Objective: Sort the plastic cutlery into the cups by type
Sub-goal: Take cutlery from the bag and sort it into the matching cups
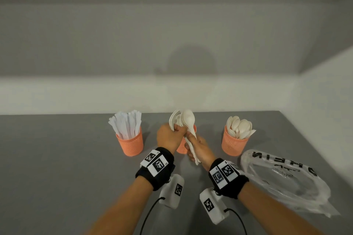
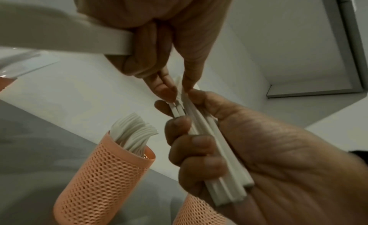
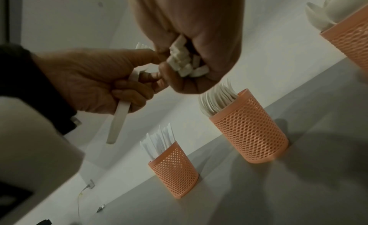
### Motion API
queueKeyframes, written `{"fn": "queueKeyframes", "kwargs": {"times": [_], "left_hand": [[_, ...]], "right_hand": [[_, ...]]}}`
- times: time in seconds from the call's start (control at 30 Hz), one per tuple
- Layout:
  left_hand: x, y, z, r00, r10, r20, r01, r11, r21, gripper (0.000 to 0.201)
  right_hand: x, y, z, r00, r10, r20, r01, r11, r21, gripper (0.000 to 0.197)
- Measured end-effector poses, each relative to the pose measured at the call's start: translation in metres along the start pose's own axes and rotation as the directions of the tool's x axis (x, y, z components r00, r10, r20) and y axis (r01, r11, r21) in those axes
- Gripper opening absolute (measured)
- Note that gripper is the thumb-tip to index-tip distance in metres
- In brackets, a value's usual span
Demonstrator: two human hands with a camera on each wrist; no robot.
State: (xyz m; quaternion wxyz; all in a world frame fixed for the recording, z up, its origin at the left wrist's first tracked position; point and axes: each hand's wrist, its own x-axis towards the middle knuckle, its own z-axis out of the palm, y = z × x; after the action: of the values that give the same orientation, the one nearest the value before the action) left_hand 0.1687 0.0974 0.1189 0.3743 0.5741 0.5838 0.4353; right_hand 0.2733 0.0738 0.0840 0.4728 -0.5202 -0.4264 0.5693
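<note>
Spoons [image 1: 188, 118] gripped by both hands above middle cup [image 1: 181, 148].

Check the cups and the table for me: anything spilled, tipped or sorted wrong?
Nothing stands out. All three orange cups stand upright: knives in the left cup, forks in the middle cup, spoons in the right cup. Both hands hold a spoon bundle. A crumpled plastic bag lies at the right.

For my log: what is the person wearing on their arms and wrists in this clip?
Forearms are bare, no sleeves. Each wrist carries a black wristband with white square tags printed with black coded patterns. A white boxy camera unit bearing the same kind of marker hangs under each wrist, trailing a thin black cable. Left hand and right hand are ungloved.
</note>
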Motion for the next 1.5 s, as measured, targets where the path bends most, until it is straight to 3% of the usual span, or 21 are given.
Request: {"fn": "queueKeyframes", "kwargs": {"times": [0.13,0.2,0.3,0.43,0.6,0.7,0.77,0.9,1.0,1.13,1.3,1.5], "left_hand": [[0.000,0.000,0.002,0.999,-0.034,-0.018,0.034,0.999,0.013,0.021],[0.001,-0.002,0.003,0.997,-0.048,-0.054,0.046,0.998,-0.039,0.014],[0.000,-0.010,0.006,0.993,-0.099,-0.071,0.086,0.983,-0.164,0.028],[-0.011,-0.016,0.005,0.997,-0.070,-0.022,0.063,0.968,-0.244,0.016],[-0.012,-0.040,-0.008,0.977,-0.208,0.047,0.212,0.926,-0.313,0.019],[-0.012,-0.051,-0.025,0.924,-0.352,0.150,0.382,0.826,-0.415,0.027],[-0.008,-0.061,-0.042,0.910,-0.384,0.157,0.411,0.784,-0.465,0.025],[0.021,-0.073,-0.086,0.949,-0.315,0.000,0.273,0.822,-0.499,0.026],[0.051,-0.068,-0.116,0.953,-0.287,-0.094,0.199,0.830,-0.521,0.027],[0.077,-0.048,-0.136,0.967,-0.247,-0.064,0.159,0.778,-0.608,0.039],[0.085,-0.023,-0.101,0.988,-0.142,0.056,0.145,0.751,-0.644,0.044],[0.105,-0.022,-0.037,0.984,-0.177,-0.011,0.128,0.753,-0.646,0.042]], "right_hand": [[-0.002,0.000,0.001,0.999,0.025,0.026,-0.026,0.999,0.044,0.020],[0.000,0.000,0.001,0.999,0.029,0.033,-0.031,0.998,0.053,0.025],[0.000,-0.002,0.002,0.998,0.031,0.046,-0.033,0.998,0.057,0.028],[0.002,0.000,0.009,0.997,-0.005,0.079,0.001,0.999,0.054,0.021],[0.007,0.008,0.015,0.997,0.033,0.068,-0.035,0.999,0.026,0.018],[0.012,0.013,0.012,0.994,0.053,0.092,-0.053,0.999,-0.002,0.014],[0.014,0.012,0.011,0.992,0.074,0.102,-0.074,0.997,0.001,0.013],[0.014,0.006,0.010,0.993,0.088,0.084,-0.086,0.996,-0.017,0.017],[0.015,0.001,0.009,0.994,0.048,0.100,-0.043,0.998,-0.049,0.024],[0.018,0.001,0.003,0.999,0.016,0.032,-0.015,0.999,-0.045,0.030],[0.018,-0.001,-0.011,0.994,-0.014,-0.104,0.017,0.999,0.029,0.027],[0.011,-0.007,-0.034,0.977,-0.016,-0.214,0.010,0.999,-0.030,0.030]]}}
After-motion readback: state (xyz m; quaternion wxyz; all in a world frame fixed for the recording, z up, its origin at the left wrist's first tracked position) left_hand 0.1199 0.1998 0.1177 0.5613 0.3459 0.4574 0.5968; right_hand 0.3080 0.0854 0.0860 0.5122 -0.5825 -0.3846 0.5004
